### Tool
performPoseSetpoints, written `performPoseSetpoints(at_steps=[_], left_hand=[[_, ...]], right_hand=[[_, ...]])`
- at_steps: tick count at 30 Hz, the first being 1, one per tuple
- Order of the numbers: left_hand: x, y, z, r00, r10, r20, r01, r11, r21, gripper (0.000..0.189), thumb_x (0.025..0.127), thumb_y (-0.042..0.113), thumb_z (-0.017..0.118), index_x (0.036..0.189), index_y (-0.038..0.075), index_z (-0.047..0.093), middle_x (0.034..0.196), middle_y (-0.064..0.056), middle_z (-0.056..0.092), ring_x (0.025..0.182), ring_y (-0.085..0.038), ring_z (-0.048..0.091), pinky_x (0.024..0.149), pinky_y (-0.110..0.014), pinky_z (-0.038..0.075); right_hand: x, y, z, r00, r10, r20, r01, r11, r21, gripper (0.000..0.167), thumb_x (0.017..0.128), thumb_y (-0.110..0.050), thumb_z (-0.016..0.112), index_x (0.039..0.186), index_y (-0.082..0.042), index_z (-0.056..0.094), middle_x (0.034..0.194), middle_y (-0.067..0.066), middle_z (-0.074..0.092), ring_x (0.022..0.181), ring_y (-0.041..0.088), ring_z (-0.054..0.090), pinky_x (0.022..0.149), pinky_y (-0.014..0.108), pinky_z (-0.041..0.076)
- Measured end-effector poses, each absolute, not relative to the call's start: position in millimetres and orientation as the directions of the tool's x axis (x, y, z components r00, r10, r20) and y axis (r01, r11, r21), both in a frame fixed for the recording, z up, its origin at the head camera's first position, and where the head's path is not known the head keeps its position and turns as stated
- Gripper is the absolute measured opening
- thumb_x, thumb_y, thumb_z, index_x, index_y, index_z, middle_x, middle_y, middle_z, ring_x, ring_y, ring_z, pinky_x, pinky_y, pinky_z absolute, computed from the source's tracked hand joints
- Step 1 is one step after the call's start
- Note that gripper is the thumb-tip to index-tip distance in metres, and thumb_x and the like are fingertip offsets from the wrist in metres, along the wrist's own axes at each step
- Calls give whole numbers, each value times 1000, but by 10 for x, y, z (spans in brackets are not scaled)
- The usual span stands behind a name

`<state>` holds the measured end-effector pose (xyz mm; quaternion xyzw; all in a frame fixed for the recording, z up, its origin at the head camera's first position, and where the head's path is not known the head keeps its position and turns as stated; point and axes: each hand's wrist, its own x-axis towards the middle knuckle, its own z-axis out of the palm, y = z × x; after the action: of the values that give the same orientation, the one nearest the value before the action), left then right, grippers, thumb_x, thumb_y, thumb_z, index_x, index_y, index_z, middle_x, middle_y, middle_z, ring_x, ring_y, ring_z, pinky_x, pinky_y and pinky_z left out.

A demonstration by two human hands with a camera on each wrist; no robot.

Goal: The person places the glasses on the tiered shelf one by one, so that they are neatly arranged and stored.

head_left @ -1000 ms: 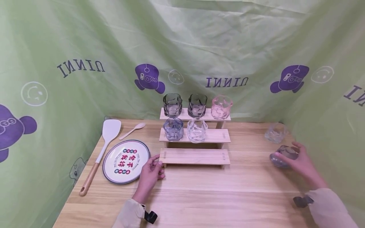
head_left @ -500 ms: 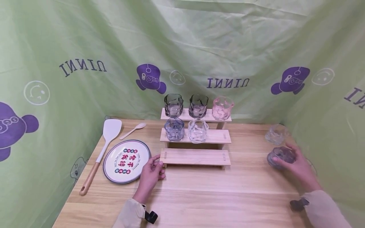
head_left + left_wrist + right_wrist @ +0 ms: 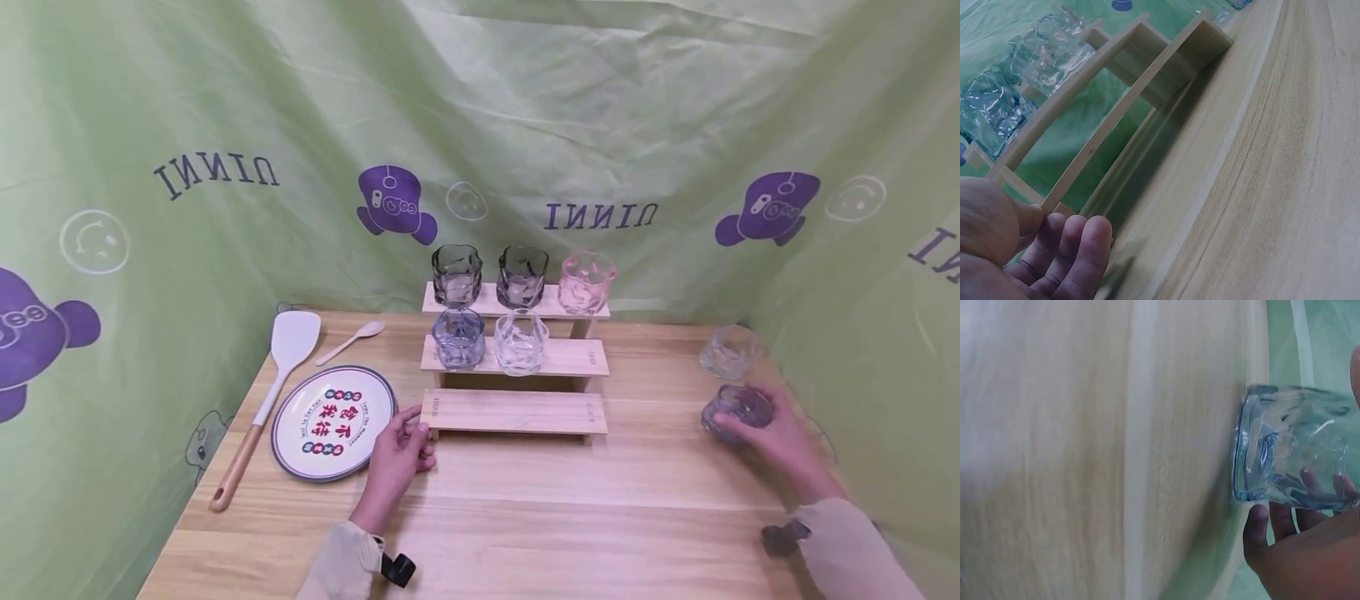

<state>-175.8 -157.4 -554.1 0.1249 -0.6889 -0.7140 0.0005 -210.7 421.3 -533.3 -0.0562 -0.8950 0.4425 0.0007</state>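
My right hand [image 3: 783, 437] grips a blue-grey glass tumbler [image 3: 737, 410] at the right side of the table. In the right wrist view the tumbler [image 3: 1294, 450] has its thick base close to the tabletop, with fingers [image 3: 1257, 526] along its side. My left hand [image 3: 395, 458] pinches the left end of the lowest board [image 3: 517, 412] of a three-tier wooden rack. Seen from the left wrist, the thumb lies on top of the board's end [image 3: 1054, 199] and curled fingers [image 3: 1088, 250] sit below. A clear glass [image 3: 727, 353] stands just behind the held tumbler.
On the rack's top tier stand two dark grey glasses [image 3: 457, 277] and a pink glass [image 3: 587, 283]. The middle tier bears a blue glass [image 3: 459, 340] and a clear glass [image 3: 521, 343]. Left lie a plate [image 3: 300, 400], a white spatula [image 3: 294, 340] and a small spoon [image 3: 349, 343]. Green curtains [image 3: 480, 100] surround the table.
The tumbler in my right hand has turned from tilted to more upright and shifted slightly left. My left hand has stayed at the rack's end.
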Motion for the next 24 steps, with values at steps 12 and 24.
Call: performPoseSetpoints(at_steps=[12,24], left_hand=[[-1776,-1573,-5531,-969,-165,-186,-181,-47,982,44,103,6,59,146,4,49,107,-24,60,81,-26,65,69,-45,66],[-1752,-1566,-5528,-969,-168,-180,-173,-53,983,43,103,9,60,145,6,52,105,-22,61,79,-24,65,68,-41,66]], right_hand=[[-2068,4298,-5428,-995,61,-78,98,527,-844,95,95,-31,74,161,-7,10,152,34,29,131,46,34,119,61,24],[-2092,4231,-5416,-998,66,-22,54,539,-840,70,93,-31,78,149,-16,39,140,12,48,110,5,51,81,4,41]])
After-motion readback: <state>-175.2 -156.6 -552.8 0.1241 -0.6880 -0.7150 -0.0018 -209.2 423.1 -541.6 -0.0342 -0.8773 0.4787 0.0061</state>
